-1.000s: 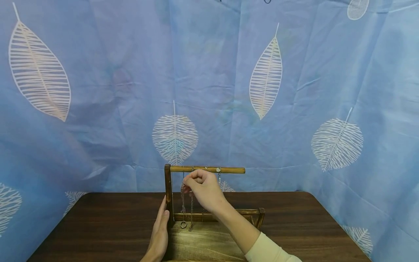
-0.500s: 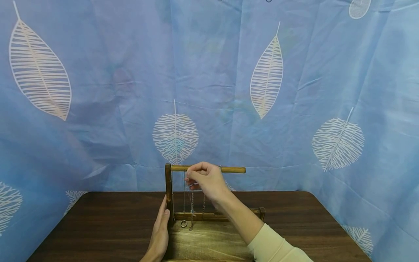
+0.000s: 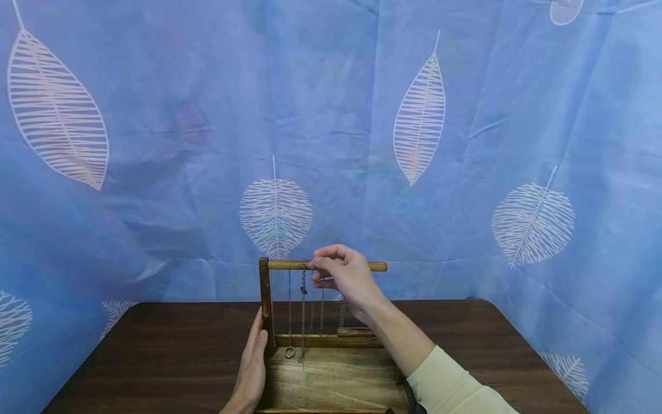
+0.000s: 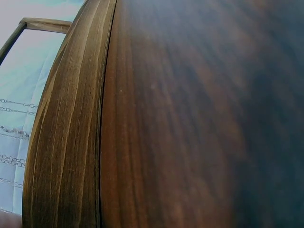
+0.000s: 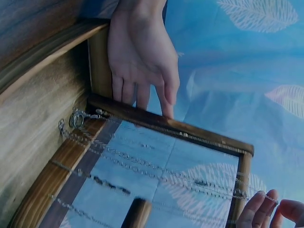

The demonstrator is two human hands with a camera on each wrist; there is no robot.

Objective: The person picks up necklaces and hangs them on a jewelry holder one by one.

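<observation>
My right hand (image 3: 354, 282) is at the top bar (image 3: 380, 267) of a wooden jewelry stand, thumb and fingertips pinching a thin silver necklace (image 5: 270, 199). Several chains hang from the bar. Nearest the post is a fine necklace with a ring pendant (image 3: 289, 352); beside it hangs a thicker chain (image 3: 303, 307). My left hand (image 3: 251, 365) rests against the outer side of the upright post (image 3: 266, 287), its fingers straight. The right wrist view shows this left hand (image 5: 142, 52) flat by the post too. Part of the bar is hidden behind my right hand.
The stand has a shallow wooden tray (image 3: 336, 379) as its base, on a dark brown table (image 3: 155, 351). A blue leaf-printed cloth (image 3: 341, 115) hangs behind. The bar's right end is free-standing, without a post.
My right hand has moved up and to the right, lifting the thin necklace from in front of the hanging chains to the bar. My left hand stays at the post.
</observation>
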